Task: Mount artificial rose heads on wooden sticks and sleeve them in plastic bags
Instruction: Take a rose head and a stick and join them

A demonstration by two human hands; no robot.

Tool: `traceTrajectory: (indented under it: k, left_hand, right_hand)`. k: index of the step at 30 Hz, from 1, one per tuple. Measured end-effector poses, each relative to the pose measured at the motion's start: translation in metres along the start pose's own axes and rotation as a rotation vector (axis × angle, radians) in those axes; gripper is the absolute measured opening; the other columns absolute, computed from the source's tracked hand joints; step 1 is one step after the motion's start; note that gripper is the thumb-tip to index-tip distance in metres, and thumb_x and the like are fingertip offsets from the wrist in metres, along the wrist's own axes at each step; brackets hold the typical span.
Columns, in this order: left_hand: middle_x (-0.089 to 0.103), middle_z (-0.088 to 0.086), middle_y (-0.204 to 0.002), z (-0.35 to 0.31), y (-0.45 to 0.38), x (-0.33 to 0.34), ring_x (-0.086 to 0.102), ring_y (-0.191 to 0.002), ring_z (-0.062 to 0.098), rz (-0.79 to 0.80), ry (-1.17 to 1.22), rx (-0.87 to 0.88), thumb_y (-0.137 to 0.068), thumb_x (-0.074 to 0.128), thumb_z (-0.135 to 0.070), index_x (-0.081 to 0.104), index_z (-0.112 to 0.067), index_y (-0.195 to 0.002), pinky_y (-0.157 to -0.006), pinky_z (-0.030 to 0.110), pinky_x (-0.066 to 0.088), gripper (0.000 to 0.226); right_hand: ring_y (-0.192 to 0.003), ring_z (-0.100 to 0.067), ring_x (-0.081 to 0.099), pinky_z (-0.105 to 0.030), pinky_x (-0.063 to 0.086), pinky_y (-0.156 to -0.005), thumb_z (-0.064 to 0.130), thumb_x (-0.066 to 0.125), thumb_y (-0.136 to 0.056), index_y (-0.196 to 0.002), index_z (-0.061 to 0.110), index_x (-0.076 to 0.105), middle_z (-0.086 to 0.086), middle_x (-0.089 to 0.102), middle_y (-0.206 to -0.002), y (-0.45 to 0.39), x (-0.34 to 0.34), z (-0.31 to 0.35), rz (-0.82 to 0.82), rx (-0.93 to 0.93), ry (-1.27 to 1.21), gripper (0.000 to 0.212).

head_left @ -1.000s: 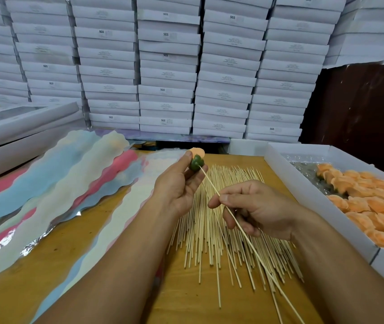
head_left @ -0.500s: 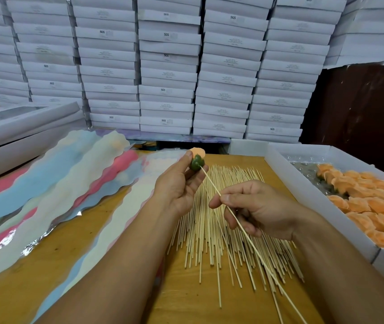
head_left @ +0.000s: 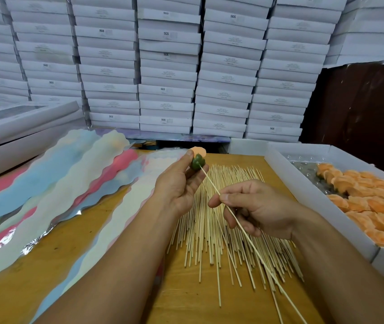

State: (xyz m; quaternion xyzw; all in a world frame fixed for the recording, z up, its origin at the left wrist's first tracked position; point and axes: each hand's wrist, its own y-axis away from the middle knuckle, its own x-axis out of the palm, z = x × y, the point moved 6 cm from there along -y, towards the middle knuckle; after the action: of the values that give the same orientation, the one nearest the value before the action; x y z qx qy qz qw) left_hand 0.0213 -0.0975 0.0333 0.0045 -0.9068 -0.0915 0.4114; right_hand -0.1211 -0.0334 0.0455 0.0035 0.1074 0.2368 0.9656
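Over the wooden table (head_left: 121,242), stick (head_left: 212,185) in right hand (head_left: 256,206) pinch grip, tip up-left into left hand (head_left: 179,185)-pinched rose head (head_left: 198,157).

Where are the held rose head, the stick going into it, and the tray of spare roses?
rose head (head_left: 198,159), head view, on its green base
stick (head_left: 244,231), head view, mid-shaft below the right hand
tray (head_left: 303,195), head view, on its white near wall

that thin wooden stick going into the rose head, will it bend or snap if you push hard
Probably springy and easy to snap: the stick is long and very thin. The right hand pinches it near the rose head, which likely limits bowing. Spare sticks lie loose, so they look light.
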Motion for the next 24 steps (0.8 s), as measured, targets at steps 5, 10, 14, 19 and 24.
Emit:
traceTrajectory:
  k: [5, 10, 14, 19, 24]
  left_hand:
    - [0.068, 0.027, -0.117, 0.0003, -0.0002, -0.0007, 0.072, -0.094, 0.029, 0.007, 0.000, -0.004, -0.091, 0.071, -0.013, 0.065, 0.006, -0.116, -0.071, 0.031, 0.063, 0.032]
    - [0.069, 0.025, -0.110, 0.0003, -0.0017, -0.0010, 0.074, -0.082, 0.027, 0.014, 0.011, -0.004, -0.091, 0.071, -0.014, 0.066, 0.005, -0.111, -0.066, 0.029, 0.063, 0.028]
    - [0.070, 0.025, -0.108, 0.0003, -0.0025, -0.0013, 0.075, -0.077, 0.025, 0.017, 0.008, -0.002, -0.091, 0.071, -0.014, 0.066, 0.004, -0.108, -0.064, 0.028, 0.063, 0.025]
    - [0.070, 0.022, -0.098, -0.0003, -0.0025, 0.0002, 0.075, -0.072, 0.024, 0.029, 0.017, 0.002, -0.091, 0.071, -0.014, 0.067, 0.005, -0.107, -0.061, 0.027, 0.062, 0.025]
    - [0.073, 0.019, -0.080, -0.0009, -0.0030, 0.0007, 0.075, -0.070, 0.024, 0.036, 0.024, 0.001, -0.091, 0.071, -0.014, 0.068, 0.003, -0.101, -0.060, 0.027, 0.062, 0.020]
  right_hand:
    - [-0.040, -0.010, 0.050, -0.020, 0.039, -0.035, 0.018, 0.052, -0.104, -0.100, 0.016, 0.078, -0.011, 0.066, -0.068, -0.0007, 0.0003, -0.0008, 0.010, -0.006, 0.003, 0.026]
    - [-0.040, -0.010, 0.051, -0.020, 0.039, -0.035, 0.020, 0.054, -0.103, -0.102, 0.017, 0.078, -0.010, 0.066, -0.068, -0.0013, -0.0002, -0.0007, 0.028, -0.023, 0.009, 0.024]
    - [-0.041, -0.010, 0.051, -0.020, 0.039, -0.035, 0.020, 0.054, -0.103, -0.103, 0.016, 0.077, -0.010, 0.066, -0.069, -0.0018, -0.0007, -0.0009, 0.027, -0.030, 0.004, 0.024]
    - [-0.040, -0.009, 0.051, -0.019, 0.039, -0.034, 0.019, 0.054, -0.103, -0.102, 0.016, 0.078, -0.010, 0.067, -0.068, -0.0016, -0.0004, -0.0018, 0.025, -0.024, -0.011, 0.024]
    - [-0.040, -0.009, 0.051, -0.019, 0.039, -0.034, 0.020, 0.055, -0.102, -0.102, 0.015, 0.078, -0.010, 0.067, -0.068, -0.0019, -0.0003, -0.0015, 0.033, -0.025, -0.015, 0.023]
